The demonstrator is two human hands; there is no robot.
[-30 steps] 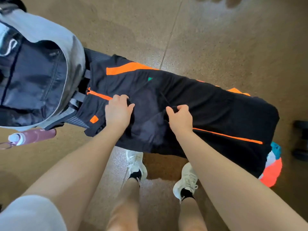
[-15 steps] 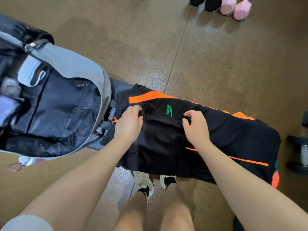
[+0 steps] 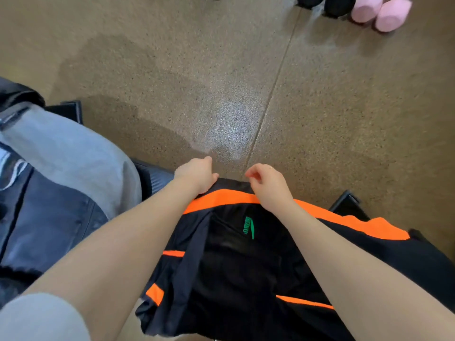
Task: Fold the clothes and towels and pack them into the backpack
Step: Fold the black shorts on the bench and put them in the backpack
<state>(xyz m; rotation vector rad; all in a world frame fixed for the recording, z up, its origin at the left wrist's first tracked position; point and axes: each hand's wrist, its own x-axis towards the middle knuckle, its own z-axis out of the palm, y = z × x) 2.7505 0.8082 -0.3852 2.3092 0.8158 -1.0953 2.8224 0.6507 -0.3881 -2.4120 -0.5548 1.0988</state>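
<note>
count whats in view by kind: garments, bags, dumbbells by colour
Black and orange garment: 1
Grey and navy backpack: 1
Pink dumbbells: 2
Black dumbbells: 2
Total: 6

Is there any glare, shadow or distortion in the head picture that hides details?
Head view: a bright glare patch on the floor above both hands; soft dark shadows to its left; wide-angle bending at the edges; the black garment loses fold detail; pink objects are cropped.
</note>
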